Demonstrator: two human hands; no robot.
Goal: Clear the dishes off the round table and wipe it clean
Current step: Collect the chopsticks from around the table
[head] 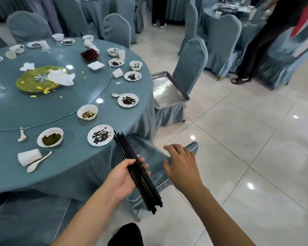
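Note:
My left hand (126, 176) grips a bundle of black chopsticks (139, 172) just off the near edge of the round table (64, 173), their far tips beside a dirty white plate (100, 134). My right hand (181, 164) is spread open and rests on the top of a covered chair back (191, 147). Several white bowls, such as one with green leftovers (50, 137), small plates, spoons and cups ring the table. On the glass turntable (48, 107) lie a yellow plate (34, 82) and crumpled tissues (62, 77).
An empty steel tray (167, 89) sits on a covered chair (190, 63) right of the table. More covered chairs and tables stand behind. People stand at the back and at the far right. Tiled floor (247, 148) stretches to the right.

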